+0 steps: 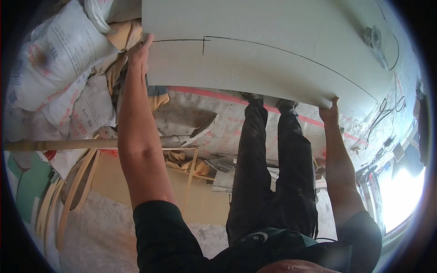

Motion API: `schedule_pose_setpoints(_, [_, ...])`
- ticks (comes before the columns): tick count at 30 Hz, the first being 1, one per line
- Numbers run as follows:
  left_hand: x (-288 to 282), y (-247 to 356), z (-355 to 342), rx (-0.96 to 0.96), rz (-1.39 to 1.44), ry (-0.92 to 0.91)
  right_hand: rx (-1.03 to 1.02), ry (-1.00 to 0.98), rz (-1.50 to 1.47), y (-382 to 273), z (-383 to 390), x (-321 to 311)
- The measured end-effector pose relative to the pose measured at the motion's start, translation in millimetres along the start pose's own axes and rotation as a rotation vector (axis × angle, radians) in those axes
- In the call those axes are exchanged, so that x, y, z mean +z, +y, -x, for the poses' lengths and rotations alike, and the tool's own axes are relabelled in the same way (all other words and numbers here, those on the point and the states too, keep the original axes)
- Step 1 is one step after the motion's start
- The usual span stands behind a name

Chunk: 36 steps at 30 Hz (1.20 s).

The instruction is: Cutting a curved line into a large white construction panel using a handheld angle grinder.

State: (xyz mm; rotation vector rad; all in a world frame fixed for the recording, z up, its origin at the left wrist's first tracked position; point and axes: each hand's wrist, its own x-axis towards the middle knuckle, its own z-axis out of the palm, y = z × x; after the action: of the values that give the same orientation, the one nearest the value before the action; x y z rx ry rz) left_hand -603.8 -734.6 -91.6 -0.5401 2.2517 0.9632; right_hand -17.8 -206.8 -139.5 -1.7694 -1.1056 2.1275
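Observation:
A large pale board [255, 63] spans the upper part of the view, with a dark line and a small cross mark drawn over its face. My left hand [140, 53] is closed around the board's left edge, its thumb lying on the face. Farther right, my right hand [330, 113] grips the near edge, thumb on top. The fingers of both hands are hidden under the board. Below its near edge, my legs and dark shoes show on the floor.
White printed sacks [68, 59] are piled at the left. A shovel [182, 139] with a long wooden handle lies beside them. Wood strips [68, 209] and green board pieces [32, 186] stand at the lower left. A loose cable [387, 109] lies at the right, near a bright window [403, 195].

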Motion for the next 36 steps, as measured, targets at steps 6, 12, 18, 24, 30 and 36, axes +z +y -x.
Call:
schedule_pose_setpoints(6, [4, 2, 7, -0.001, -0.005, 0.016, 0.173, 0.146, -0.333, -17, 12, 32])
schedule_pose_setpoints(12, [6, 6, 8, 0.004, -0.019, 0.034, 0.176, 0.121, -0.333, -23, 15, 30])
schedule_pose_setpoints(18, [6, 14, 19, 0.009, -0.032, 0.053, 0.220, 0.199, -0.468, -25, 16, 39])
schedule_pose_setpoints(24, [7, 11, 14, 0.021, -0.062, 0.066, 0.179, 0.141, -0.392, -22, 11, 27])
schedule_pose_setpoints(30, [8, 6, 8, 0.012, -0.005, 0.031, 0.198, 0.168, -0.420, -22, 13, 32])
schedule_pose_setpoints(36, [4, -2, -2, -0.001, 0.051, -0.015, 0.215, 0.300, -0.479, -30, 21, 55])
